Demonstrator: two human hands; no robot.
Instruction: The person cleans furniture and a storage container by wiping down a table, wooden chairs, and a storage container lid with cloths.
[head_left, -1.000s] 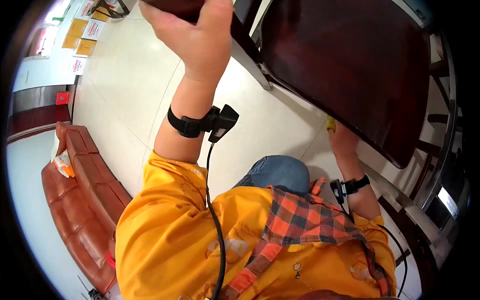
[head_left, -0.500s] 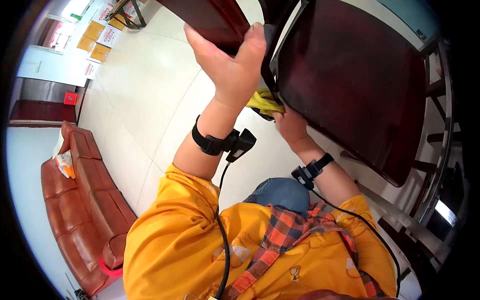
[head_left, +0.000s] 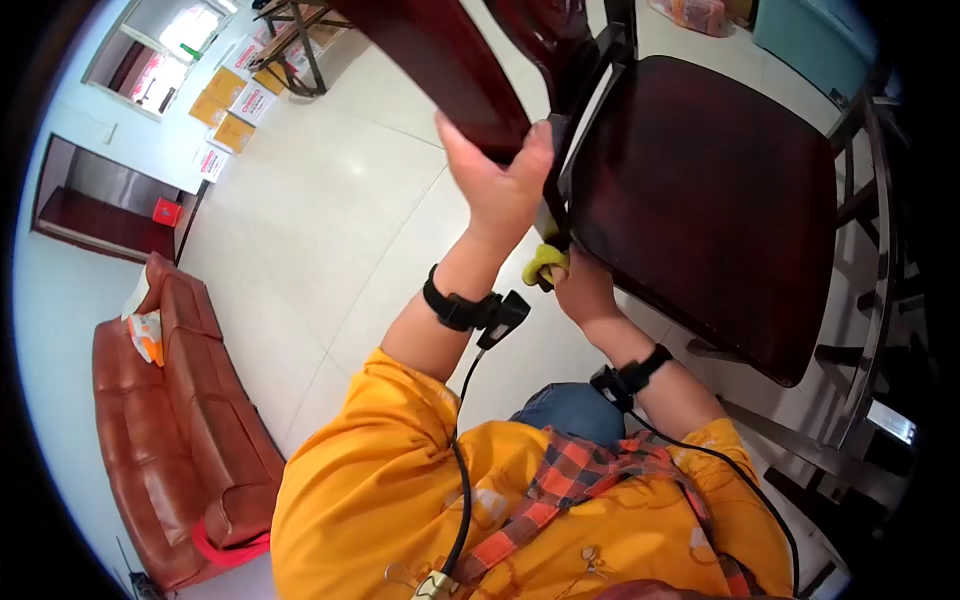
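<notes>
A dark reddish-brown wooden chair (head_left: 710,210) stands in front of me, its glossy seat to the right. Its backrest rail (head_left: 445,65) comes toward me at the top of the view. My left hand (head_left: 502,185) is wrapped around the near end of that rail, thumb and fingers on opposite sides. Lower down, my right hand (head_left: 585,285) grips a yellow-green cloth (head_left: 543,264) against the chair frame under the seat's left corner. Part of the cloth and most of the right fingers are hidden. Both wrists carry black straps with small cabled devices.
A brown leather sofa (head_left: 185,430) stands along the left wall. Stacked cartons (head_left: 235,132) and a wooden bench (head_left: 300,45) are at the back left. Dark wooden furniture (head_left: 868,260) crowds the right side, close to the chair. Pale floor tiles (head_left: 340,200) lie between.
The view has shifted, so chair and sofa appear lower and farther right. My left hand keeps its hold on the rail. The cloth looks more bunched and tucked at the chair frame.
</notes>
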